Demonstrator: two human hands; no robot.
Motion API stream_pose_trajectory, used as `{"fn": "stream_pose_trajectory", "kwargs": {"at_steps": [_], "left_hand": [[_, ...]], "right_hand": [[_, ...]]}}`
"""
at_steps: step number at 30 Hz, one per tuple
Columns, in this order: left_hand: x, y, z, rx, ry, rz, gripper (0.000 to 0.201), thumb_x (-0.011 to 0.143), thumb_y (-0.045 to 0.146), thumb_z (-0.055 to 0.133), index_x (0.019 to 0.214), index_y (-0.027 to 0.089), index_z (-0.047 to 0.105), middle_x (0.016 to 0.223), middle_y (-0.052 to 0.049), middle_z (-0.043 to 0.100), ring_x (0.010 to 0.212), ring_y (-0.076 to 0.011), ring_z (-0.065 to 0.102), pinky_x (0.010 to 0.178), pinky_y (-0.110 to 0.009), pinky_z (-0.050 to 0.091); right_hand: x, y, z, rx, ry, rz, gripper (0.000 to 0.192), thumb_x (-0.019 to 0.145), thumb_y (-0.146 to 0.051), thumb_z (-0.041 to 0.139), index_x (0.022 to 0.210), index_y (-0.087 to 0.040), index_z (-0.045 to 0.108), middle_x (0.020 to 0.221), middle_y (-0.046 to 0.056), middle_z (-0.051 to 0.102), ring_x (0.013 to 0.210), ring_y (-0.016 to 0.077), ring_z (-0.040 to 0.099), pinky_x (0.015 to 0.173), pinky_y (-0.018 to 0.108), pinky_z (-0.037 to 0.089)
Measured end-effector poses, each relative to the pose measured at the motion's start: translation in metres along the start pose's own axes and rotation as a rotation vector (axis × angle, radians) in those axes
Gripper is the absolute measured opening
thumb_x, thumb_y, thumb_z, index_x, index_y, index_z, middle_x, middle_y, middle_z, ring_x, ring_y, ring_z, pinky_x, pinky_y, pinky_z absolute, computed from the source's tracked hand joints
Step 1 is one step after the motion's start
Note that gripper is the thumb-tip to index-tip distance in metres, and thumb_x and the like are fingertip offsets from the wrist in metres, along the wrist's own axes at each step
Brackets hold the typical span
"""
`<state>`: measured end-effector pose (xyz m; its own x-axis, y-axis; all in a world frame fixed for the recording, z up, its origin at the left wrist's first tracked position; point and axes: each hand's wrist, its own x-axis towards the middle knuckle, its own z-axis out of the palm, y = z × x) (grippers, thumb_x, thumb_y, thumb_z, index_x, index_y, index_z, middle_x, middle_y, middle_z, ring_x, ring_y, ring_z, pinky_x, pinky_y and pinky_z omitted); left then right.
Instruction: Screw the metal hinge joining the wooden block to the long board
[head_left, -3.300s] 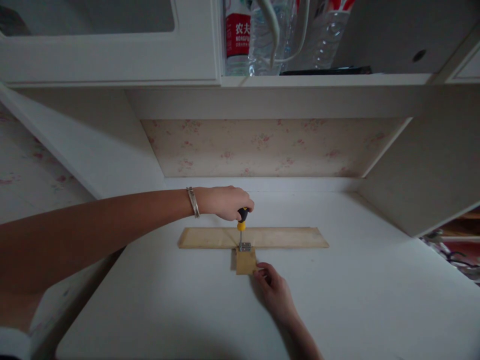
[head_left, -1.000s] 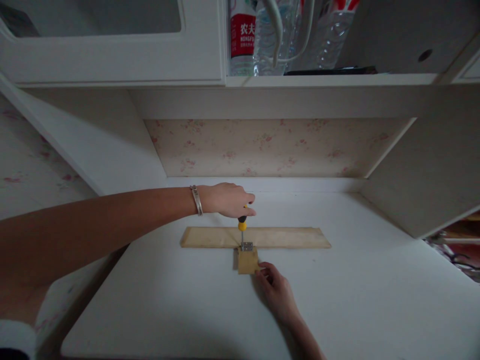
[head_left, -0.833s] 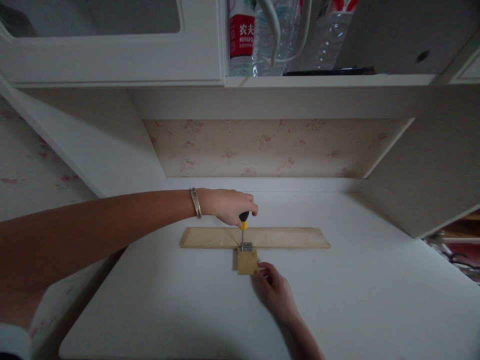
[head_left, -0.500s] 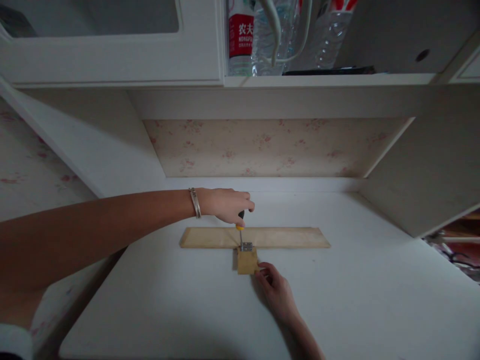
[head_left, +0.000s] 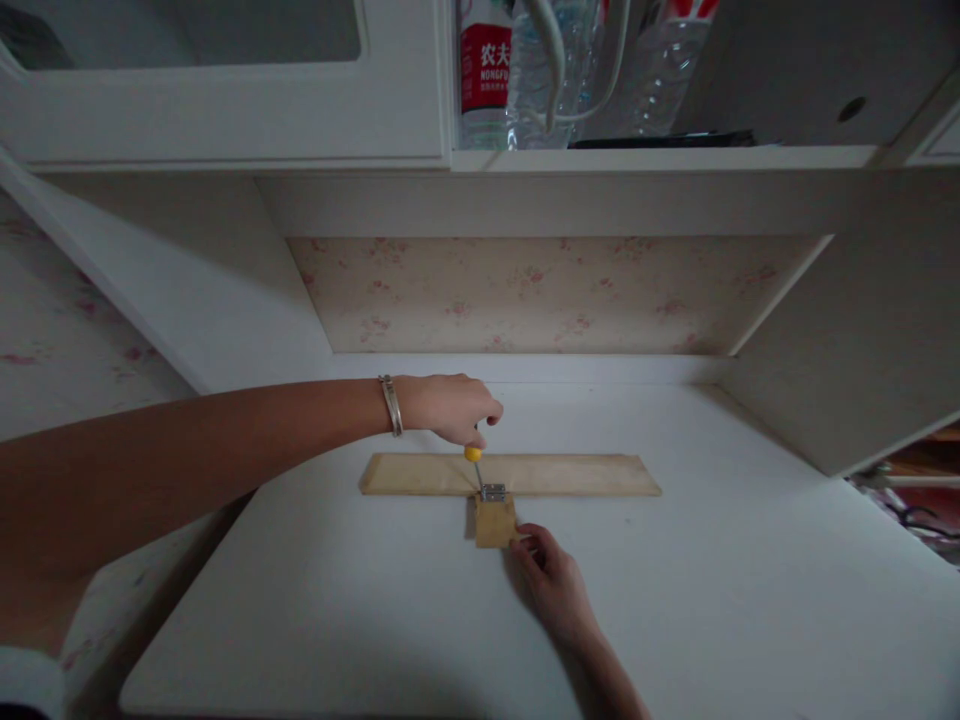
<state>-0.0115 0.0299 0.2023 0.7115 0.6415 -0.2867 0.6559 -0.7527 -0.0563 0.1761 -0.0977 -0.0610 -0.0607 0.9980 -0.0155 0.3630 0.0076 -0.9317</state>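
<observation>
My left hand, with a silver bracelet on its wrist, is closed around a screwdriver with a yellow-and-black handle. The screwdriver's shaft slants down to a small metal hinge. That hinge lies across the joint between a long pale wooden board and a small wooden block. From the lower right, my right hand grips the block's right edge between thumb and fingers. Its fingertips are partly hidden against the block.
The work lies on a white desk inside a cabinet frame. Overhead, a shelf holds plastic bottles and a pale cable. A side panel bounds the desk on the right, and flowered wallpaper covers the back.
The screwdriver's handle has tipped slightly left, and my left hand has shifted and turned a little with it. My right hand, the block and the board stay in place.
</observation>
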Motion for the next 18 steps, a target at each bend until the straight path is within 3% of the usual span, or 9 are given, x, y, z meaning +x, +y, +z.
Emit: {"fn": "stream_pose_trajectory", "kwargs": {"at_steps": [4,7,10,13,15,18], "left_hand": [[0.0029,0.0013,0.0049,0.006,0.046,-0.078,0.04,0.084,0.053,0.05,0.108,0.023,0.062,0.095,-0.011,0.065,0.085,-0.025,0.06,0.071,-0.033,0.043],[0.0038,0.0018,0.0044,0.002,0.053,-0.026,0.04,0.082,0.053,0.054,0.107,0.022,0.062,0.099,-0.01,0.064,0.087,-0.0249,0.06,0.072,-0.032,0.044],[0.0026,0.0007,0.0001,-0.018,0.011,0.052,0.042,0.071,0.042,0.069,0.108,0.023,0.061,0.108,-0.007,0.06,0.088,-0.0224,0.059,0.071,-0.029,0.043],[0.0017,0.001,-0.0036,-0.012,-0.009,0.073,0.033,0.07,0.03,0.07,0.101,0.024,0.063,0.104,-0.005,0.061,0.089,-0.0208,0.058,0.071,-0.027,0.042],[0.0018,0.0031,-0.0042,0.001,-0.006,0.01,0.029,0.075,0.037,0.065,0.102,0.024,0.063,0.1,-0.006,0.063,0.089,-0.0227,0.058,0.072,-0.029,0.042],[0.0021,0.0075,-0.0033,0.019,0.023,-0.117,0.04,0.085,0.052,0.048,0.108,0.022,0.061,0.101,-0.011,0.063,0.085,-0.0259,0.059,0.072,-0.034,0.043]], "right_hand": [[-0.0003,-0.0005,-0.0001,0.012,0.006,-0.01,0.038,0.084,-0.049,0.048,0.104,-0.018,0.057,0.078,0.006,0.067,0.06,0.0163,0.058,0.054,0.026,0.042],[0.0002,0.0009,-0.0003,0.007,0.003,-0.011,0.039,0.084,-0.05,0.048,0.105,-0.018,0.057,0.079,0.006,0.067,0.061,0.0165,0.059,0.055,0.026,0.043],[0.0005,0.0031,-0.0002,-0.009,-0.002,-0.002,0.039,0.085,-0.05,0.047,0.105,-0.018,0.057,0.081,0.006,0.067,0.06,0.0163,0.059,0.055,0.026,0.042],[0.0003,0.0044,0.0001,-0.017,0.008,-0.009,0.038,0.085,-0.049,0.047,0.105,-0.019,0.058,0.081,0.006,0.067,0.059,0.0159,0.058,0.054,0.026,0.042],[0.0001,0.0046,0.0003,-0.017,0.011,-0.012,0.038,0.085,-0.049,0.047,0.105,-0.019,0.057,0.08,0.005,0.067,0.059,0.0158,0.058,0.055,0.026,0.042],[-0.0001,0.0042,-0.0001,-0.02,-0.005,-0.003,0.037,0.085,-0.049,0.047,0.105,-0.019,0.056,0.082,0.005,0.067,0.06,0.0159,0.058,0.055,0.026,0.042]]}}
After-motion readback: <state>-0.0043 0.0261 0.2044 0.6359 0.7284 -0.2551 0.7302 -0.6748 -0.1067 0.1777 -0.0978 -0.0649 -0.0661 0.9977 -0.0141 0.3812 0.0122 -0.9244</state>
